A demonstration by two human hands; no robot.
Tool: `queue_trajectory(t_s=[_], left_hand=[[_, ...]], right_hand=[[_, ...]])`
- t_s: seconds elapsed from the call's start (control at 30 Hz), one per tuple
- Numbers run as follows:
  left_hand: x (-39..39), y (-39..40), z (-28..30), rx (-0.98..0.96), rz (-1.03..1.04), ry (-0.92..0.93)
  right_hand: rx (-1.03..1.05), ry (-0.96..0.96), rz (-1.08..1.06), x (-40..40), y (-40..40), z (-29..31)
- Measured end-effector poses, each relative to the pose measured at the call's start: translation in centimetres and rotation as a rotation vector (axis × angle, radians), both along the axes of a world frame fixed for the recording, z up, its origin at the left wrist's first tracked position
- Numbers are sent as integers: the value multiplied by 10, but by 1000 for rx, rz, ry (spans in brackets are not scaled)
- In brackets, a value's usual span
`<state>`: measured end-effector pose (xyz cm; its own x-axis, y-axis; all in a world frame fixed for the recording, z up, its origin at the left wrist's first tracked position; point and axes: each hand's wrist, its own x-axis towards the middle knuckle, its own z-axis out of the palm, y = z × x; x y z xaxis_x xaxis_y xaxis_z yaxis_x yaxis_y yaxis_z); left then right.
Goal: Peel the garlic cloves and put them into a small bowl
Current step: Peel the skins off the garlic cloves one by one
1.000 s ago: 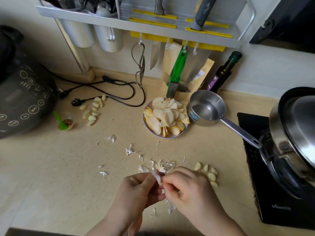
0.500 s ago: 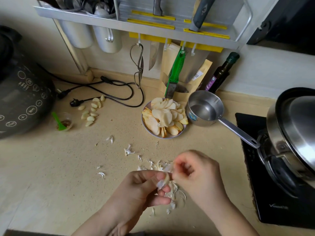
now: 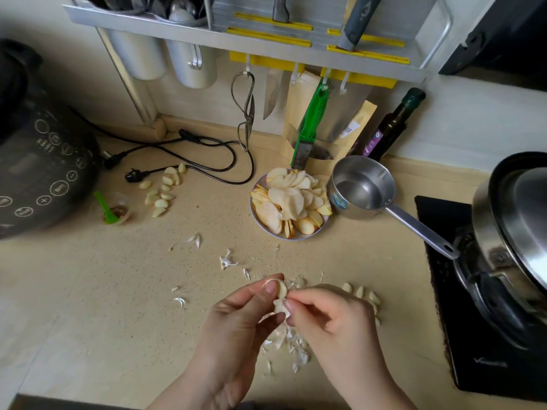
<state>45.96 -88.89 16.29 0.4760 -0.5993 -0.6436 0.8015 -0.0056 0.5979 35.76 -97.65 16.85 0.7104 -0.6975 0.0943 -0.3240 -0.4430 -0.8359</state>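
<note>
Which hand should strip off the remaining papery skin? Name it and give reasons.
Right. The right hand already pinches the loose white papery skin hanging below the pale garlic clove, while the left hand grips that clove and should likely just steady it.

Landmark: plate of sliced fruit (image 3: 288, 207), on the beige counter (image 3: 88, 291).
Saucepan: small steel saucepan (image 3: 362, 187) touching the plate's right side, handle angled toward the black cooktop (image 3: 473, 291).
Pot: lidded steel pot (image 3: 515, 226) on the cooktop, far right of the plate.
Peeler: green-handled tool (image 3: 312, 125) hanging just behind the plate.
Bottle: dark bottle (image 3: 392, 125) behind the saucepan, at the wall.
Scissors: metal scissors (image 3: 247, 110) hanging behind and left of the plate.
Cord: black power cord (image 3: 189, 152) looping left of the plate.
Cooker: dark electric cooker (image 3: 38, 173) far left.
Cup: small clear cup with green spoon (image 3: 114, 210) beside the cooker.
Rack: metal rack (image 3: 266, 28) above, along the wall.
</note>
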Motion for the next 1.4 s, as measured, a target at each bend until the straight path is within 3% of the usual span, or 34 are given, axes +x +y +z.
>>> queue_trajectory(t_s=[0.17, 0.3, 0.5, 0.63, 0.8, 0.87, 0.97, 1.07, 1.13, 1.27, 1.4], left_hand=[[-5, -1, 1, 31, 72, 17], [-7, 0, 4, 50, 109, -110], [-11, 0, 7, 70, 103, -291], [-6, 5, 5, 97, 32, -406], [-10, 14, 4, 70, -85, -182], [-11, 11, 7, 43, -51, -100], [-11, 6, 9, 24, 50, -92], [-13, 4, 9, -4, 77, -125], [-14, 5, 9, 11, 32, -218], [-13, 5, 9, 98, -59, -574], [-10, 4, 12, 108, -38, -933]], right_hand=[[-141, 53, -33, 2, 5, 3], [-75, 30, -73, 5, 9, 1], [-302, 113, -162, 10, 10, -1], [-339, 138, -86, 9, 7, -2], [-174, 296, -206, 3, -44, -18], [66, 209, -108, -4, -39, -22], [420, -117, -27, -3, -3, -15], [328, -273, -118, 0, 13, -15], [239, -293, -172, 0, 12, -13], [323, -385, -188, -3, 13, -12], [295, -320, -180, -2, 13, -14]])
